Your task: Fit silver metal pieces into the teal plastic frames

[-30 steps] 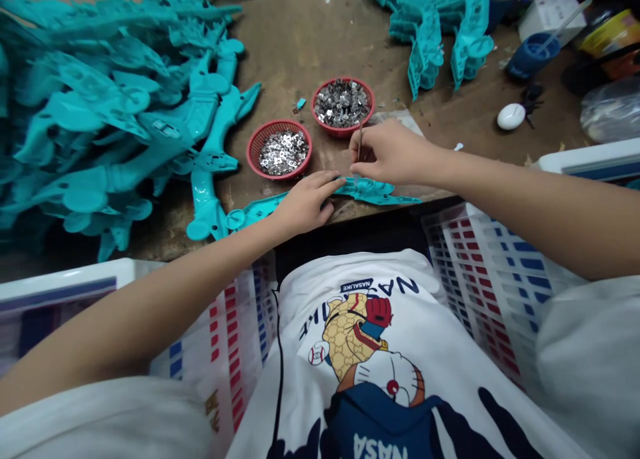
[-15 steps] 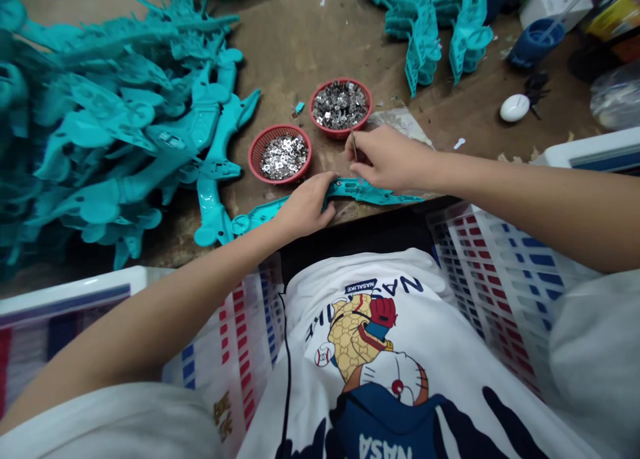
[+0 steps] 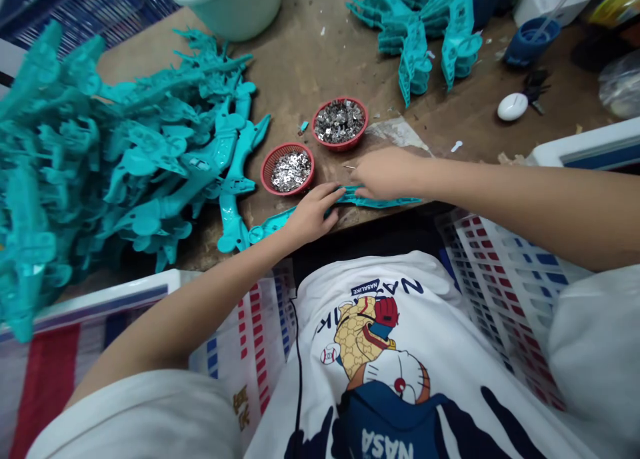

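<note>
My left hand [image 3: 313,215] is closed over the middle of a long teal plastic part [image 3: 387,202], which lies along the table's front edge. Its fingers hide some of the part. Just right of it, my right hand [image 3: 389,171] is closed on a thin metal tool [image 3: 349,166] that looks like tweezers; only a tip shows. That hand is low over the right half of the part, and whether it touches is unclear. Behind the hands stand a red basket [image 3: 267,174] of shiny small metal pieces and another red basket [image 3: 345,146] of darker ones.
A tall heap of teal parts [image 3: 145,152] covers the left of the table [image 3: 305,59]. More teal parts [image 3: 413,46] stand stacked at the back right. A pale tub [image 3: 225,9] is at the back, a blue cup [image 3: 533,42] at the right. White crates [image 3: 480,259] flank my lap.
My right hand has moved down from beside the rear basket to the teal part, its metal tool now lying flatter. My left hand stays on the part. The view has shifted slightly.
</note>
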The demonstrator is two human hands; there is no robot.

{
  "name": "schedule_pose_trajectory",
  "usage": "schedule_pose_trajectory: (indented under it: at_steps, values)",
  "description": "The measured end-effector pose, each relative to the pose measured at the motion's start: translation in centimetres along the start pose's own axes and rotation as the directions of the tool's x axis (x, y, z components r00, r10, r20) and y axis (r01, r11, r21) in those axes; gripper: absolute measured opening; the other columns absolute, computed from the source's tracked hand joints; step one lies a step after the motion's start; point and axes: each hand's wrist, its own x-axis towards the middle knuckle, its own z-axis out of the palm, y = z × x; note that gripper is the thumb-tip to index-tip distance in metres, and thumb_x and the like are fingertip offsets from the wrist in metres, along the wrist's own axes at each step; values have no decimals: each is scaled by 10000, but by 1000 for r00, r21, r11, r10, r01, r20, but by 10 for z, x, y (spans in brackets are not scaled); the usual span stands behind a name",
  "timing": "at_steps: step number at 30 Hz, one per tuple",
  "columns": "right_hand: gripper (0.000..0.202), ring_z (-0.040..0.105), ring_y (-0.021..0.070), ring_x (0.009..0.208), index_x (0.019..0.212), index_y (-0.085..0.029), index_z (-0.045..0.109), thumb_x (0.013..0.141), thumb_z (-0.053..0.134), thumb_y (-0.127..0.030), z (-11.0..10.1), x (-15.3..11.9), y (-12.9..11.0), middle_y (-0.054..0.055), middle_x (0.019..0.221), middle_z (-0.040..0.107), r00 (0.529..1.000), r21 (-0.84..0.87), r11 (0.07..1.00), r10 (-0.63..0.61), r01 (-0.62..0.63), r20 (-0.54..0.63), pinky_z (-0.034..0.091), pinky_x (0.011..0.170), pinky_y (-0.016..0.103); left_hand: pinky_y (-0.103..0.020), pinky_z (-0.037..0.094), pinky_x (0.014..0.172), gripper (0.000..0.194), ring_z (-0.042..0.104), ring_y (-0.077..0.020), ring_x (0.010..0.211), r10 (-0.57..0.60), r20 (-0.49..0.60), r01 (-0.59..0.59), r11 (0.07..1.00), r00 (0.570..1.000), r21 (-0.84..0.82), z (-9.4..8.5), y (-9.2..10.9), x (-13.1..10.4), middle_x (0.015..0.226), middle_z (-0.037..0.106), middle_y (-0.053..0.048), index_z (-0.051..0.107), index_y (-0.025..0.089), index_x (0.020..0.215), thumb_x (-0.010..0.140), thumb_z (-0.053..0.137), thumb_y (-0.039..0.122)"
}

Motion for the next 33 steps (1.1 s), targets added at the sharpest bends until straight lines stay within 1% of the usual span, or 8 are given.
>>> schedule_pose_trajectory:
  at_steps: [4, 7, 11, 16, 20, 24, 29, 33]
  values:
    - [443, 797, 433, 1256, 1443, -93, 824, 1160, 812, -433, -2, -9, -14, 230, 1388, 796, 986, -90, 995, -36, 51, 163, 628, 948, 432, -531, 590, 1312, 559, 713, -319, 1492, -138, 33, 137, 990, 990, 33, -11, 5, 10, 1598, 732, -244, 630, 73, 1614, 1158, 506, 372]
    - [479, 788, 439, 1289, 1509, -76, 779, 1156, 833, -395, -5, -11, -17, 245, 1512, 727, 979, -97, 993, -53, 73, 198, 645, 967, 442, -497, 636, 1205, 437, 781, -316, 1292, -220, 69, 209, 968, 973, 139, -16, 12, 28, 1360, 822, -215, 771, 84, 1364, 1164, 467, 327]
    - [431, 788, 433, 1286, 1529, -83, 761, 1169, 792, -317, -6, -11, -18, 263, 1570, 674, 972, -86, 993, -53, 75, 228, 660, 1017, 463, -508, 646, 1146, 319, 801, -353, 1170, -257, 118, 221, 941, 959, 257, -17, 20, 53, 1174, 849, -208, 857, 112, 1131, 1083, 576, 257]
    - [427, 769, 440, 1342, 1516, -99, 766, 1151, 816, -315, -6, -9, -17, 271, 1576, 669, 970, -55, 994, -74, 89, 232, 678, 1076, 471, -467, 668, 1061, 275, 837, -358, 1070, -328, 171, 240, 886, 929, 397, -23, 29, 68, 1109, 869, -213, 888, 117, 1082, 1041, 625, 186]
    - [448, 770, 438, 1352, 1517, -87, 748, 1141, 828, -317, -4, -8, -16, 278, 1579, 671, 973, -56, 993, -88, 102, 216, 684, 1110, 492, -453, 663, 1087, 285, 841, -377, 1154, -323, 212, 192, 860, 922, 474, -26, 39, 70, 1176, 857, -253, 877, 81, 1083, 1059, 598, 132]
    - [537, 771, 436, 1362, 1546, -74, 711, 1108, 873, -340, 1, -7, -15, 279, 1550, 697, 977, -46, 993, -94, 105, 192, 675, 1144, 491, -421, 660, 1123, 255, 845, -325, 1184, -321, 254, 148, 837, 912, 526, -28, 44, 71, 1211, 856, -225, 858, 94, 1116, 1107, 604, 121]
    - [553, 750, 433, 1416, 1571, -95, 690, 1102, 874, -323, 5, -4, -13, 265, 1581, 701, 978, -28, 994, -100, 106, 183, 673, 1156, 493, -475, 691, 1131, 167, 835, -230, 1152, -379, 272, 156, 789, 884, 594, -32, 41, 73, 1185, 856, -92, 811, 130, 1144, 1170, 725, 271]
    - [597, 740, 430, 1426, 1588, -72, 660, 1095, 888, -319, 8, 1, -12, 267, 1596, 688, 973, -33, 993, -106, 116, 204, 676, 1151, 492, -468, 706, 1098, 225, 828, -230, 1147, -395, 266, 165, 776, 879, 608, -29, 43, 72, 1204, 844, -87, 809, 142, 1179, 1148, 793, 364]
